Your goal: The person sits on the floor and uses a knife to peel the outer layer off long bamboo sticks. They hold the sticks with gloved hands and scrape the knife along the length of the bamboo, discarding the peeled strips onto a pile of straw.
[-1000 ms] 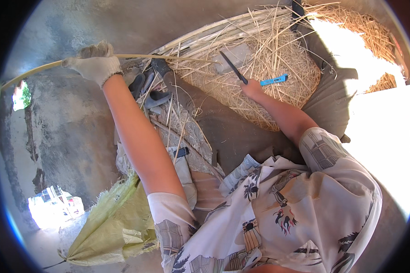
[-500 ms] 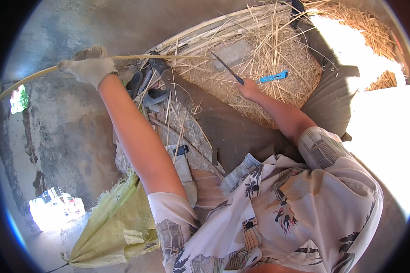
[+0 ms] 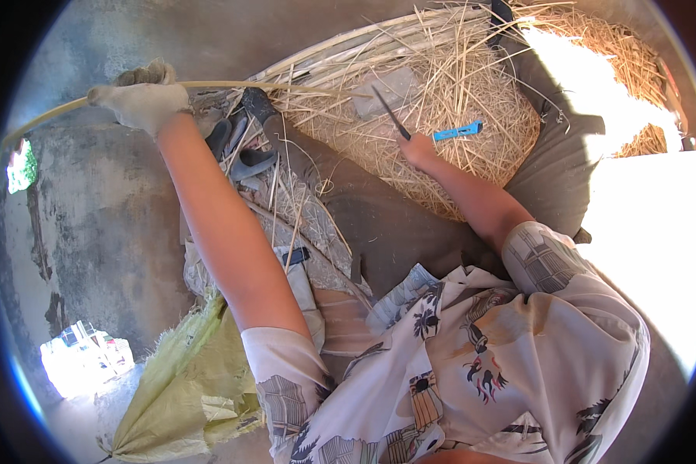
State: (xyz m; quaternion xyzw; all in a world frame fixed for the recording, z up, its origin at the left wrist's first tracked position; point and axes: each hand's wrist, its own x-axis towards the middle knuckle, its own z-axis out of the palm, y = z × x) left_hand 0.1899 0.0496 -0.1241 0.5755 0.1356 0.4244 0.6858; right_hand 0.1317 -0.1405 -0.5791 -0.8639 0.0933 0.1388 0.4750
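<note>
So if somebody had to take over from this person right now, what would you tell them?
Left hand: gloved, grip shut on a long pale cane that runs from the far left across to the straw pile.
Right hand: bare, grip shut on a dark knife, blade pointing up and left over the straw.
A blue-handled tool lies on the straw just right of that hand. More pale canes lie along the pile's top edge.
Done: the cane is held out straight. Left: the blade is not on the cane yet, so any cutting has probably not begun.
</note>
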